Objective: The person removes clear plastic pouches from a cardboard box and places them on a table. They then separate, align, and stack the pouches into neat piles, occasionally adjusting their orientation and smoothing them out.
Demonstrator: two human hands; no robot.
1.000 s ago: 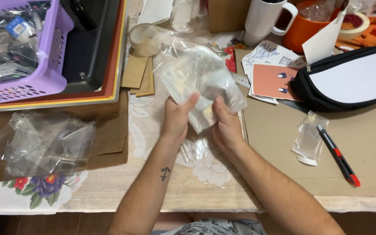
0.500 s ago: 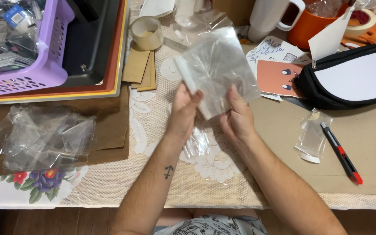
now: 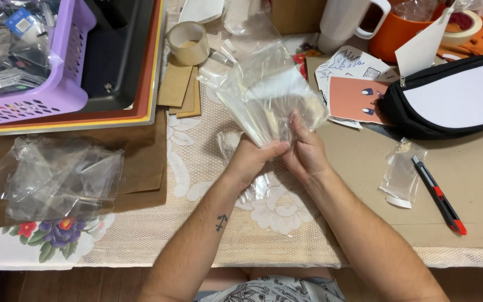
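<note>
My left hand [image 3: 254,157] and my right hand [image 3: 306,152] together grip the lower edge of a clear plastic bag [image 3: 268,92], held up over the middle of the table. The bag fans out upward and is see-through. More clear plastic [image 3: 255,187] lies flat on the lace tablecloth under my hands. A pile of clear bags [image 3: 57,176] rests on brown paper at the left.
A purple basket [image 3: 57,95] sits in a dark tray [image 3: 119,61] at top left. Tape roll [image 3: 188,42], cardboard pieces [image 3: 180,86], white mug [image 3: 345,22], orange cup [image 3: 398,31], black pouch [image 3: 448,106], small clear bag [image 3: 401,173] and red-black cutter [image 3: 439,194] lie around.
Both hands have shifted slightly toward me and closer together on the bag. The bag has been turned and now fans out wider above my fingers.
</note>
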